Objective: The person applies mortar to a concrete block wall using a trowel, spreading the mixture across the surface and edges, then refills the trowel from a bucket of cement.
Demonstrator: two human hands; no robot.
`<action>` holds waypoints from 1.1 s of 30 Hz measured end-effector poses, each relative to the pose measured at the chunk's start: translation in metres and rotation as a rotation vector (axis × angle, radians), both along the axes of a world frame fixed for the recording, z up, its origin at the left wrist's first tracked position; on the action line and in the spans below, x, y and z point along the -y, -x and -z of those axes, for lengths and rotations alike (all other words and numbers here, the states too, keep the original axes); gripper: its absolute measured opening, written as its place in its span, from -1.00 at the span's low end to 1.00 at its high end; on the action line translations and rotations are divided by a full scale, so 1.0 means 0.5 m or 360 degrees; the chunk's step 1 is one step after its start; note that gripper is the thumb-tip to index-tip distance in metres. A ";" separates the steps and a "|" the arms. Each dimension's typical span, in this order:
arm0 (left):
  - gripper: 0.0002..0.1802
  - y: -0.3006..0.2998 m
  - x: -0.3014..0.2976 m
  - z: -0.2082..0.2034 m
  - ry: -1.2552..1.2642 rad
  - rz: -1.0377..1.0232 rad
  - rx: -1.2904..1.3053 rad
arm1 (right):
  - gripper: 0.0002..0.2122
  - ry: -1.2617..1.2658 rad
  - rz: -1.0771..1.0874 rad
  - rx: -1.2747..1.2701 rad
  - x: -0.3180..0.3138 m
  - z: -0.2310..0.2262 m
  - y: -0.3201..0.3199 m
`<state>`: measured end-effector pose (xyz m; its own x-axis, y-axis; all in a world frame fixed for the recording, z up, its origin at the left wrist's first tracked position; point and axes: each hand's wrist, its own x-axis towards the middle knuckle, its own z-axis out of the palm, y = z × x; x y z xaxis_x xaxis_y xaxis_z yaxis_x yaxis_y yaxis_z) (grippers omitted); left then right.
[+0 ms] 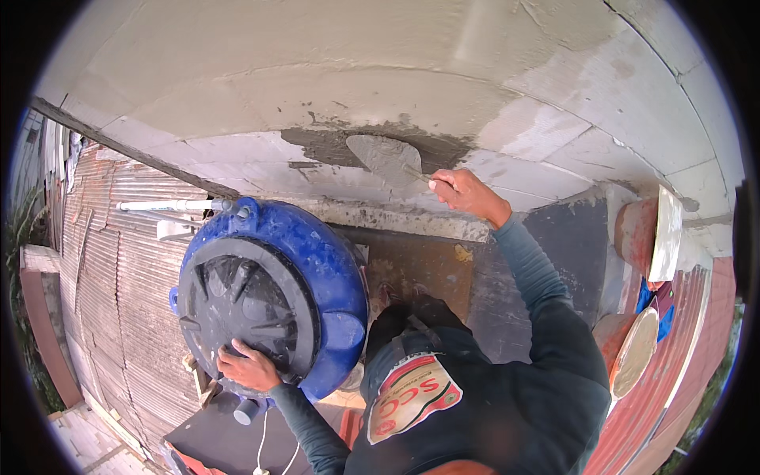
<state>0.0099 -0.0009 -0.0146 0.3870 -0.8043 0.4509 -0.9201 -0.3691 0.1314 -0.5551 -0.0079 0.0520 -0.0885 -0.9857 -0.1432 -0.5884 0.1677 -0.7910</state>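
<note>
The right hand is closed around the handle of a trowel, whose blade lies flat on the wet mortar patch on the block wall, long axis pointing up-left from the hand. The left hand rests, fingers probably spread, on the black lid of the blue tank, far below

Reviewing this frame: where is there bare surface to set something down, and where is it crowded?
Free: the dark flat ledge between the blue water tank and the block wall, below the right hand holding the trowel. Crowded: the left, where the tank, steadied by the left hand, fills the space; corrugated roofing there slopes.
</note>
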 end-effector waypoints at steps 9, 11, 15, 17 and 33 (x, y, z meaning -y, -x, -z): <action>-0.48 -0.004 -0.002 0.002 0.0025 0.0034 0.0000 | -0.60 -0.0105 0.0049 0.0149 0.047 0.037 -0.019; -0.49 -0.005 -0.002 0.003 0.0024 0.0031 0.0021 | -0.59 -0.0118 0.0083 0.0177 0.041 0.030 -0.018; -0.49 0.003 -0.002 0.000 0.0025 0.0019 0.0009 | -0.60 -0.0115 0.0083 0.0138 0.034 0.023 -0.014; -0.48 0.005 0.000 -0.002 0.0011 0.0004 0.0001 | -0.61 -0.0047 0.0055 0.0065 0.026 0.028 -0.009; -0.44 0.003 0.000 0.003 0.0016 -0.0013 -0.0010 | -0.64 -0.0102 0.0033 -0.0132 -0.067 0.020 0.045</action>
